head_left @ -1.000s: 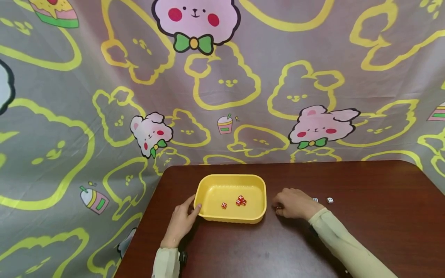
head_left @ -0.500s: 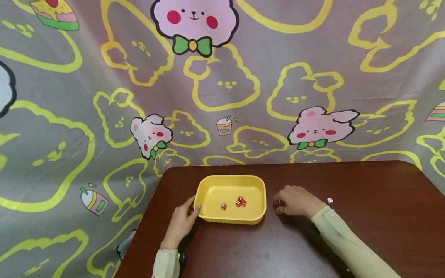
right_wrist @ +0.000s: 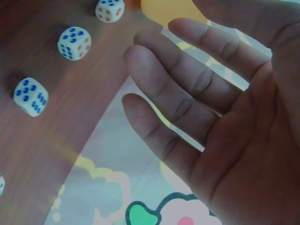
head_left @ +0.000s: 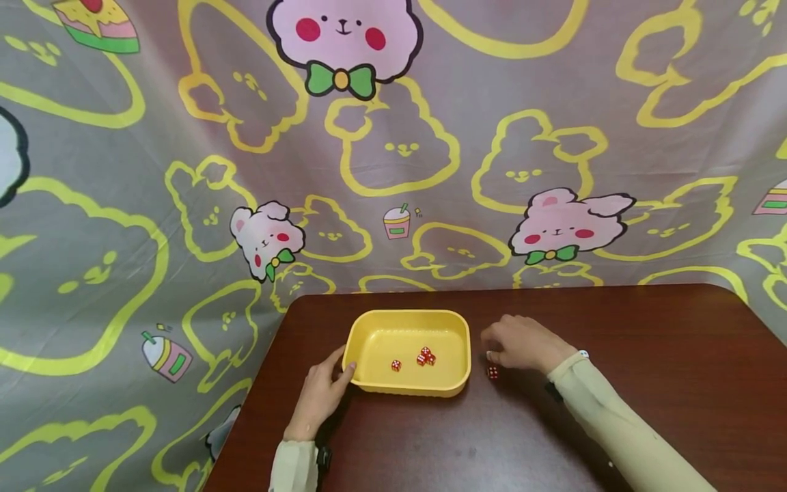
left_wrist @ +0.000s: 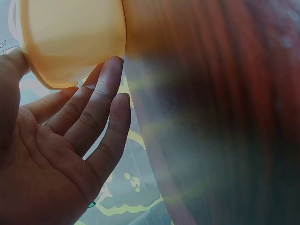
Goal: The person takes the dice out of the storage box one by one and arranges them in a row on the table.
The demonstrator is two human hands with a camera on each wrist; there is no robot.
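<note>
A shallow yellow plastic tray [head_left: 408, 389] stands on the table with several red dice [head_left: 425, 356] inside. At its left end my left hand [head_left: 321, 389] grips the rim, thumb over the top and fingers along the outer wall. To the right of the tray, my right hand [head_left: 522, 344] hovers over the table with loosely bent fingers and nothing visible in them. Just below its fingertips lies one red die [head_left: 492, 373]. The right wrist view shows several white dice with blue and red pips, among them a white die [right_wrist: 74, 43] left of the fingertips.
Dark brown wooden table [head_left: 443, 444] underneath, its far edge meeting a grey cartoon-print cloth [head_left: 393, 266]. One white die [head_left: 584, 353] peeks out behind the right wrist. A tiny pale speck shows near the right forearm.
My right hand has lifted slightly away from the red die, which now shows fully. Its wrist now partly covers the white die behind it. The left hand and tray have stayed put.
</note>
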